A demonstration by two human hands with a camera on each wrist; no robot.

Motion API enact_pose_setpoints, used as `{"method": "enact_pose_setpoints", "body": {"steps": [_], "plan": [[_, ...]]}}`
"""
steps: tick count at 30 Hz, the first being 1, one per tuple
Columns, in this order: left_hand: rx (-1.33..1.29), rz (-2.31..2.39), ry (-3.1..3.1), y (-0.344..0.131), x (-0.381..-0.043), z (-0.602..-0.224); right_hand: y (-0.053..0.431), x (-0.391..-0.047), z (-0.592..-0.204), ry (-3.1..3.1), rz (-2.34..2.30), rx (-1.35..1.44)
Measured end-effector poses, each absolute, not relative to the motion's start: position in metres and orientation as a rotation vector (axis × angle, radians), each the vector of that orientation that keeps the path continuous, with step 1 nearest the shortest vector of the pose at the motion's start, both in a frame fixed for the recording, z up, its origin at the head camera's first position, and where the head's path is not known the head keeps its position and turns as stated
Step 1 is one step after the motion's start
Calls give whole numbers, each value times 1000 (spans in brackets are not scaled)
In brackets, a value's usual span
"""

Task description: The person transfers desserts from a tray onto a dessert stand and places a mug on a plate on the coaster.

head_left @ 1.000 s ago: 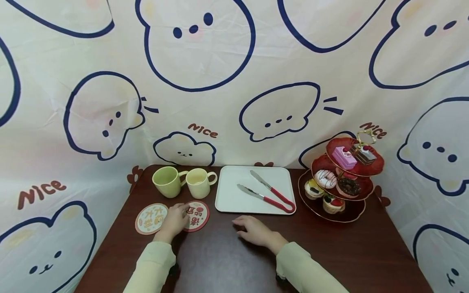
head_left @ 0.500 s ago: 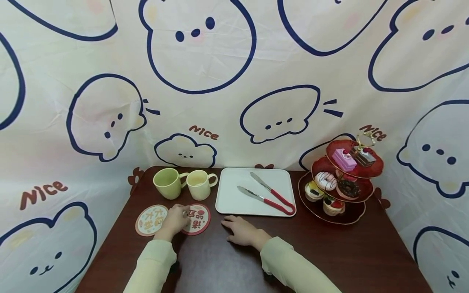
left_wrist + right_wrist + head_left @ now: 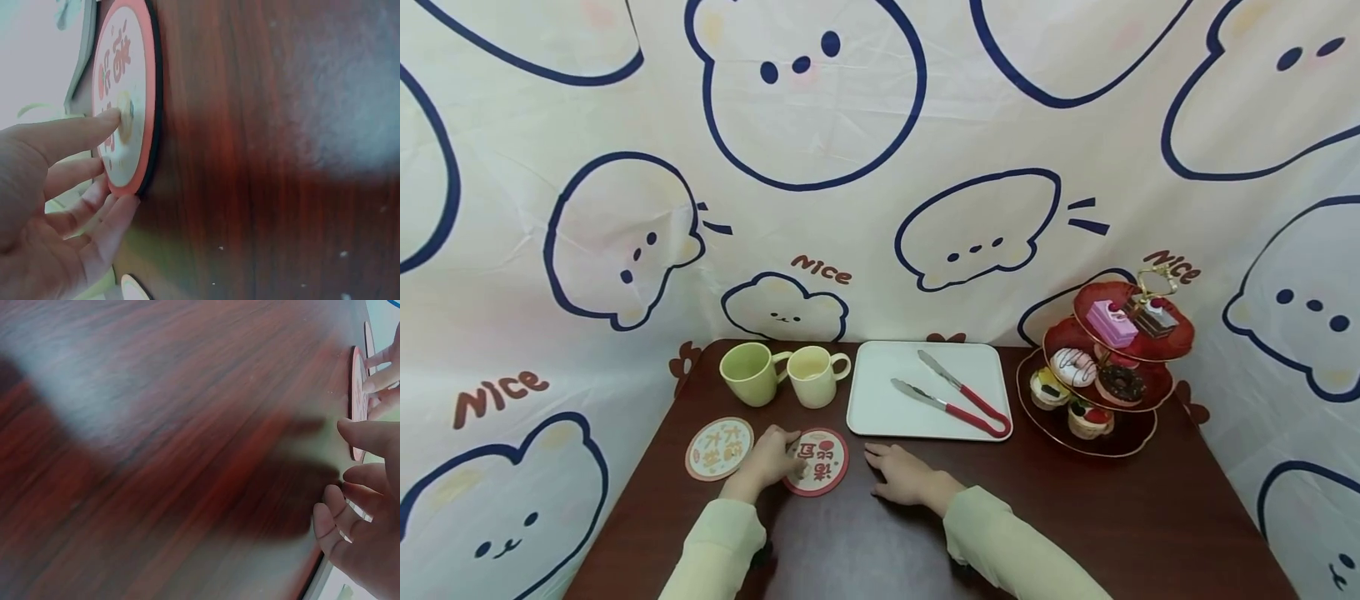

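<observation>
My left hand [image 3: 769, 460] is at the left side of a round red-rimmed coaster [image 3: 823, 471] that lies on the table. In the left wrist view the thumb [image 3: 107, 123] reaches over the coaster's printed face and the other fingers are right at its edge. My right hand [image 3: 904, 475] stays low over the table, right of this coaster and in front of the white tray [image 3: 868, 400]; its fingers are loosely bent and hold nothing. A second round coaster [image 3: 703, 450], orange-rimmed with yellow characters, lies left of my left hand.
Behind the coasters stand a green mug [image 3: 748, 377] and a cream mug [image 3: 812, 383]. Red-handled tongs [image 3: 958, 408] lie on the tray. A three-tier stand [image 3: 1127, 448] with cakes, donuts and tarts is at the right. A patterned cloth [image 3: 850, 225] hangs behind the table.
The red-rimmed coaster has slid right and slightly toward me, with my left hand moving along. My right hand moved left earlier and now stands just beside the coaster.
</observation>
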State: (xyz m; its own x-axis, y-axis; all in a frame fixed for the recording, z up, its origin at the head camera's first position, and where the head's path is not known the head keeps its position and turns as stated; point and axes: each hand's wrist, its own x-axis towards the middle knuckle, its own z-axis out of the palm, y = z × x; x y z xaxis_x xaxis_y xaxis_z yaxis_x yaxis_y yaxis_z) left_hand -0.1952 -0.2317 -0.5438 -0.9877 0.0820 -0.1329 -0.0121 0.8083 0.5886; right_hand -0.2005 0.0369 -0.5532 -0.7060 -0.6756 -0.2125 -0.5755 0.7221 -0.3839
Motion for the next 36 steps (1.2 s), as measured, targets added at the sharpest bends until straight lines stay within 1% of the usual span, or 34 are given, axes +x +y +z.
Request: {"method": "enact_pose_setpoints", "body": {"steps": [14, 23, 36], "plan": [[151, 978, 2825, -213, -185, -548, 69, -198, -560, 2588, -470, -948], [155, 992, 2800, -200, -183, -550, 73, -198, -559, 2580, -492, -912], [299, 978, 2799, -170, -176, -548, 82, -197, -559, 2559, -582, -863]]}}
